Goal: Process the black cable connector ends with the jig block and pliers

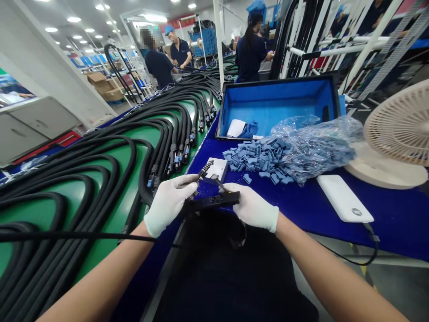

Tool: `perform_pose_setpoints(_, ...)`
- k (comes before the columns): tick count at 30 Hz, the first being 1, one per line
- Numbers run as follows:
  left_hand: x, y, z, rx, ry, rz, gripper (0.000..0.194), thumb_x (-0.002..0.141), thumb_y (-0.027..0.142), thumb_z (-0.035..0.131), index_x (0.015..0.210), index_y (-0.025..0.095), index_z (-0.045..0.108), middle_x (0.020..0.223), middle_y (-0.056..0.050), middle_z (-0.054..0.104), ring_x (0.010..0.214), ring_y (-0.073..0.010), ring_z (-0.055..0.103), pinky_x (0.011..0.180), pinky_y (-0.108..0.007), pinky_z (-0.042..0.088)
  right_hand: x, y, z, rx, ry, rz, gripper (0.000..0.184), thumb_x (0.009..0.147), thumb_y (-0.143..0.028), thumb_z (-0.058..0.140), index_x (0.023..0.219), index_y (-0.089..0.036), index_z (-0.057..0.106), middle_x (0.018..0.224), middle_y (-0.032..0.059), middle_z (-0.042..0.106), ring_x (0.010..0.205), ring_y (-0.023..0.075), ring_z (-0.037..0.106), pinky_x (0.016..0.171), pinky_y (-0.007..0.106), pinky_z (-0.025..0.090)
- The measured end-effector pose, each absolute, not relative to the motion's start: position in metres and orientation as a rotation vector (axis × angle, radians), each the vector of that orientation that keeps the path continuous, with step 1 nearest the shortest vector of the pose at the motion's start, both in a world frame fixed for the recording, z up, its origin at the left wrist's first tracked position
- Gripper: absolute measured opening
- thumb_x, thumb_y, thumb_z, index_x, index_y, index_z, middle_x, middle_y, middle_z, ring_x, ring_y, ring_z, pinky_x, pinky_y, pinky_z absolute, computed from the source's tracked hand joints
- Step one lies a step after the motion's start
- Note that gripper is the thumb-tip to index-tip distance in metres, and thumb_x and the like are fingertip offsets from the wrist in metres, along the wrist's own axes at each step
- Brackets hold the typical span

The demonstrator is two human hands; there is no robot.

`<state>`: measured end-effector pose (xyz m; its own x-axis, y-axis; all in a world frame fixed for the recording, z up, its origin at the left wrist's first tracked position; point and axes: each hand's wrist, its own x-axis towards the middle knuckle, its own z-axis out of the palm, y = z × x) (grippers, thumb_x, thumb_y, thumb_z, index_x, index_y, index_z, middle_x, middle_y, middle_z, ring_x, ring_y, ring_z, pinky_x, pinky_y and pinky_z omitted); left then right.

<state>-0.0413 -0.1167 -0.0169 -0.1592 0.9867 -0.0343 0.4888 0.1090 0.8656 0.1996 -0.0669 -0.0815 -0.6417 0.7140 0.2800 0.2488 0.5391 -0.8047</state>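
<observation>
My left hand (170,201), in a white glove, is closed in a pinch on a small black connector piece (206,170) with a row of segments along it. Across from it, my right hand (253,205), also gloved, has its fingers closed round a slim dark piece (219,182) that points toward the connector. A flat black bar (216,201) lies between the two hands, against the right fingers; whether they grip it too I cannot tell. Just behind the hands is a white block (218,169). Loose blue plastic clips (250,154) are heaped beyond the right hand.
Thick black cables (134,143) with connector ends cover the green surface at left. A blue bin (278,100), a clear plastic bag (311,147), a white power bank (345,199) and a fan (402,125) stand at right. Several co-workers are farther back.
</observation>
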Motion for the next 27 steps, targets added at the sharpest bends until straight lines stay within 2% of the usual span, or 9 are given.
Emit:
perform_pose_setpoints(2, -0.041, -0.116, -0.016, 1.445, 1.726, 0.994, 0.045, 0.087, 0.045, 0.069, 0.122, 0.018, 0.074, 0.103, -0.007, 0.078, 0.093, -0.0245, 0.072, 0.082, -0.033, 0.055, 0.187, -0.072, -0.08, -0.638, -2.186, 0.971, 0.06, 0.077, 0.001, 0.047, 0.132, -0.021, 0.06, 0.124, 0.0082, 0.069, 0.127, 0.0245, 0.059, 0.116, 0.044, 0.042)
perform_pose_setpoints(4, -0.04, -0.115, -0.016, 1.457, 1.722, 1.004, 0.043, 0.088, 0.044, 0.069, 0.122, 0.018, 0.074, 0.108, -0.007, 0.078, 0.097, -0.0254, 0.072, 0.086, -0.034, 0.056, 0.179, -0.073, -0.081, -0.584, -2.187, 0.924, 0.068, 0.076, 0.002, 0.047, 0.14, -0.021, 0.055, 0.133, 0.0092, 0.066, 0.134, 0.0245, 0.055, 0.121, 0.046, 0.038)
perform_pose_setpoints(8, -0.037, -0.115, -0.016, 1.531, 1.749, 0.99, 0.037, 0.089, 0.041, 0.068, 0.119, 0.021, 0.076, 0.11, -0.005, 0.078, 0.1, -0.0253, 0.072, 0.091, -0.035, 0.055, 0.174, -0.071, -0.082, -0.52, -2.167, 0.891, 0.064, 0.078, 0.001, 0.048, 0.137, -0.021, 0.057, 0.14, 0.0094, 0.062, 0.136, 0.0258, 0.053, 0.12, 0.047, 0.039)
perform_pose_setpoints(14, -0.041, -0.114, -0.021, 1.606, 1.767, 0.967, 0.035, 0.088, 0.042, 0.071, 0.115, 0.022, 0.078, 0.114, -0.005, 0.077, 0.109, -0.0279, 0.069, 0.099, -0.037, 0.052, 0.178, -0.069, -0.084, -0.613, -2.202, 0.905, 0.04, 0.078, 0.003, 0.047, 0.108, -0.018, 0.063, 0.113, 0.009, 0.069, 0.108, 0.0223, 0.064, 0.106, 0.041, 0.05)
perform_pose_setpoints(17, -0.047, -0.098, -0.027, 1.443, 1.571, 0.963, 0.046, 0.09, 0.047, 0.067, 0.128, 0.022, 0.071, 0.117, -0.009, 0.075, 0.105, -0.0271, 0.07, 0.094, -0.039, 0.054, 0.18, -0.07, -0.086, -0.723, -2.264, 0.85, 0.032, 0.077, 0.002, 0.049, 0.099, -0.019, 0.061, 0.105, 0.008, 0.068, 0.1, 0.0224, 0.063, 0.097, 0.04, 0.052)
perform_pose_setpoints(20, -0.048, -0.073, -0.032, 1.294, 1.188, 0.909, 0.051, 0.094, 0.05, 0.06, 0.135, 0.02, 0.066, 0.123, -0.013, 0.072, 0.102, -0.0254, 0.071, 0.092, -0.04, 0.056, 0.18, -0.071, -0.085, -0.882, -2.263, 0.877, 0.033, 0.076, -0.001, 0.053, 0.102, -0.019, 0.06, 0.1, 0.0074, 0.067, 0.093, 0.0227, 0.064, 0.086, 0.037, 0.054)
perform_pose_setpoints(22, -0.047, -0.058, -0.035, 1.256, 1.034, 0.878, 0.05, 0.092, 0.049, 0.064, 0.131, 0.019, 0.069, 0.121, -0.013, 0.073, 0.102, -0.0259, 0.071, 0.096, -0.04, 0.054, 0.18, -0.071, -0.081, -0.955, -2.202, 0.943, 0.036, 0.078, -0.005, 0.053, 0.111, -0.019, 0.059, 0.102, 0.0072, 0.068, 0.092, 0.0222, 0.065, 0.085, 0.036, 0.054)
perform_pose_setpoints(25, -0.044, -0.047, -0.033, 1.32, 1.138, 0.916, 0.052, 0.084, 0.048, 0.074, 0.127, 0.02, 0.072, 0.115, -0.01, 0.076, 0.101, -0.0276, 0.072, 0.095, -0.041, 0.054, 0.18, -0.068, -0.079, -1.002, -2.101, 1.053, 0.043, 0.083, -0.009, 0.052, 0.124, -0.018, 0.057, 0.106, 0.0073, 0.069, 0.096, 0.0212, 0.066, 0.09, 0.035, 0.053)
perform_pose_setpoints(27, -0.042, -0.048, -0.029, 1.464, 1.342, 0.883, 0.052, 0.08, 0.048, 0.077, 0.124, 0.02, 0.074, 0.115, -0.008, 0.077, 0.103, -0.0291, 0.071, 0.095, -0.039, 0.054, 0.178, -0.064, -0.084, -0.993, -2.133, 1.102, 0.034, 0.085, -0.01, 0.053, 0.117, -0.019, 0.062, 0.1, 0.0065, 0.07, 0.094, 0.0219, 0.066, 0.089, 0.034, 0.052)
